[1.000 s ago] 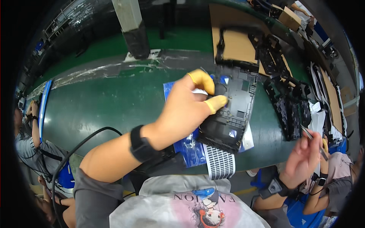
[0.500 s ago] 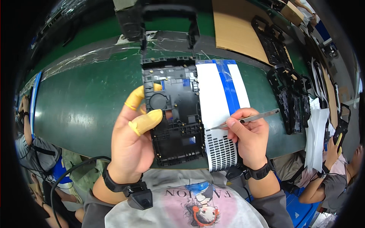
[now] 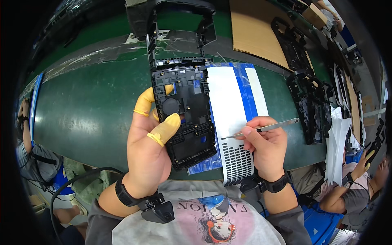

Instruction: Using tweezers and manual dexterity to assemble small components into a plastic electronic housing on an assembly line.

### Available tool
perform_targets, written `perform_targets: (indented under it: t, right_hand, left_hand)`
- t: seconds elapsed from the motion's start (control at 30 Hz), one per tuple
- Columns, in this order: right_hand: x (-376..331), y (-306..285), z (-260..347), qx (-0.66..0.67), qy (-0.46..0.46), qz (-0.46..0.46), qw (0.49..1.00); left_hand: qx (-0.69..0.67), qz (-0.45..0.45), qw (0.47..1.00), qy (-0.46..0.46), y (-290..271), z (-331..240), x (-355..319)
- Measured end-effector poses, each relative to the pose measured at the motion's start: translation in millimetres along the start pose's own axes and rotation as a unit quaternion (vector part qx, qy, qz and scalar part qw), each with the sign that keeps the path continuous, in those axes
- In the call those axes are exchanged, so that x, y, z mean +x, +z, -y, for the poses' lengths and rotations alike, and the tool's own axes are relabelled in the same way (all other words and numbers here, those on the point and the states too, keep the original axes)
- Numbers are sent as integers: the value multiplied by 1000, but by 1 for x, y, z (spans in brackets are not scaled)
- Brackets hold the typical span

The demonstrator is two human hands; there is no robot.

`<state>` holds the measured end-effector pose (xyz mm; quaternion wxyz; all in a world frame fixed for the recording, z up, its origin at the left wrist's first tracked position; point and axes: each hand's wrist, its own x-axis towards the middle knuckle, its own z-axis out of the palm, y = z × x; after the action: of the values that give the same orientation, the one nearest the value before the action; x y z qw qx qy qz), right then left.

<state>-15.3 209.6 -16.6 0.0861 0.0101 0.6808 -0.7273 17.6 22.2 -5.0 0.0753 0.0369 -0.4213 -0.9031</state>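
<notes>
- Bottom centre: wearer's printed light shirt [image 3: 167, 228], black straps on both wrists.
- Left hand [image 3: 150, 157], left of centre: holding the black frame [image 3: 191, 116], narrow grip on its left side. Yellow finger covers on; thumb on the near face, index fingertip at a cutout in the panel.
- Frame: centre of view, slightly left, panel end toward the wearer, hollow loop reaching the top edge. Round dark disc [image 3: 171, 106] on the panel's left half.
- Right hand [image 3: 267, 145], right of centre: metal tweezers [image 3: 279, 124] pinched between thumb and fingers, tip pointing left at the top row of labels. Can't tell if the tip grips one.
- Label sheet [image 3: 238, 165]: lower centre, white with rows of small black rectangles, just right of the frame.
- Blue-and-white sheeting [image 3: 246, 92] right of the frame, on the green desk [image 3: 85, 118].
- Right side: stacked black frames [image 3: 312, 108], crumpled white paper [image 3: 338, 141] beside them.
- Upper right: brown cardboard [image 3: 255, 34].
- Right edge: co-worker's hand [image 3: 360, 169], also with yellow finger covers.
</notes>
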Motion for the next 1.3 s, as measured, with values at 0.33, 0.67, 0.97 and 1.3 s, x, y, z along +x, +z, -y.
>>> perform_targets:
  t: [0.33,0.67,0.97,1.3]
  right_hand:
    - [-32,14,25,137,-134,64,979]
    - [-28,22,22,105,-91,86,987]
    - [-27,23,21,87,-102,80,988]
    - [-29,21,23,98,-110,83,986]
  left_hand:
    - [-115,23,986,-119,14,3,-3]
    - [-121,32,985,-122,24,5,-12]
    - [-118,37,986,-113,25,5,-13]
    - [-81,41,989,-116,28,1,-15]
